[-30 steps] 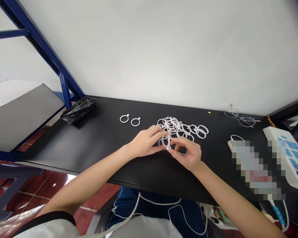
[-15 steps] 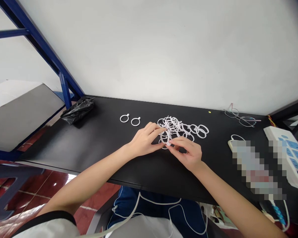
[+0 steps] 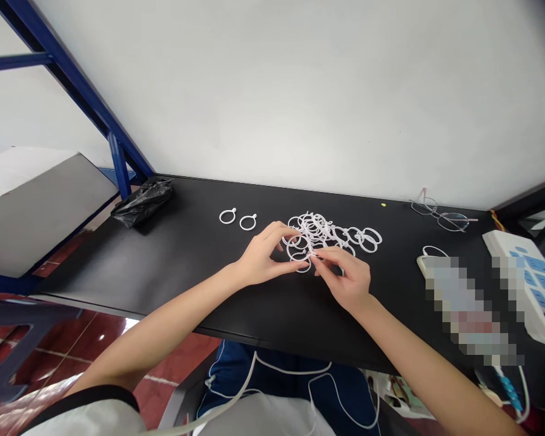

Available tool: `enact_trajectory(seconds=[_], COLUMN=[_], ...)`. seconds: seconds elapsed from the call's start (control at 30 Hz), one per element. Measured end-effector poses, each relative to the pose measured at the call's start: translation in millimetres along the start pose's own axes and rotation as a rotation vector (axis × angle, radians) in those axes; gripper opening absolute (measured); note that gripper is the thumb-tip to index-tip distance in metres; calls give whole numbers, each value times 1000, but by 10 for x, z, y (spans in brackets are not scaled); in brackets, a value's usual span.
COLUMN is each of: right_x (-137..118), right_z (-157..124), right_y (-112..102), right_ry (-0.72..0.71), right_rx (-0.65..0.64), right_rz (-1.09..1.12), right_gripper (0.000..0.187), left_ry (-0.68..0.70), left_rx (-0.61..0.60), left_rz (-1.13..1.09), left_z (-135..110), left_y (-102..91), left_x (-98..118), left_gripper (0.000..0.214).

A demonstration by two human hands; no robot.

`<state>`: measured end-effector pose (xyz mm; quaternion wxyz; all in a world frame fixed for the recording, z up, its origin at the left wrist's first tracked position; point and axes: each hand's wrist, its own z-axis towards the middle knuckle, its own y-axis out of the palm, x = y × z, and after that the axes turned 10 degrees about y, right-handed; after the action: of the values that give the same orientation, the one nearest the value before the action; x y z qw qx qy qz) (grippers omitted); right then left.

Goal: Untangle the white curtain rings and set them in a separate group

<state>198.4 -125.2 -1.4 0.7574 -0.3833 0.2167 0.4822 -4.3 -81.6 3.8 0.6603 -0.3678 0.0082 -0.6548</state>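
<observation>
Far left, a blue metal frame (image 3: 79,88) slants down beside a grey slab (image 3: 49,200), with a dark plastic stool (image 3: 22,345) standing below on red tiles (image 3: 79,339). On the black table (image 3: 177,260), near its left end, lies a crumpled black plastic bag (image 3: 144,203). Well apart from it, two loose rings (image 3: 227,223), white and each with a small eyelet, lie flat side by side without touching. Next comes the left hand (image 3: 261,257) of the seated person, its thumb and forefinger spread wide in a C about the held ring (image 3: 287,247); from where I stand I cannot tell whether either tip presses on it. This ring, white like the others, shows against the near side of the ring pile (image 3: 315,225) (a tangle, many of its loops overlapping). At its lower right it is pinched between the thumb and forefinger of the right hand (image 3: 347,275). Beyond that hand, the right part of the pile spreads more loosely. Farther right, a yellow speck (image 3: 383,205) and wire-framed glasses (image 3: 453,222) lie near the pale wall (image 3: 272,109); nearer the person rests a device (image 3: 472,312) with its surface blurred into blocks. At the far right, a white power strip (image 3: 535,284) shows blue socket faces
</observation>
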Motion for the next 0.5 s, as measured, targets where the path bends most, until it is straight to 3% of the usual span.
enact_trajectory(seconds=[0.27,0.5], right_x=[41,74], right_z=[-7,-19], right_y=[1,-10], right_ry=[41,-42], right_rx=[-53,-38], right_rz=[-36,-43], right_gripper=[12,20], left_ry=[27,-12], left_rx=[50,32], left_rz=[-1,-9], left_z=[19,12], left_y=[1,-6], left_x=[16,-5], left_gripper=[46,48])
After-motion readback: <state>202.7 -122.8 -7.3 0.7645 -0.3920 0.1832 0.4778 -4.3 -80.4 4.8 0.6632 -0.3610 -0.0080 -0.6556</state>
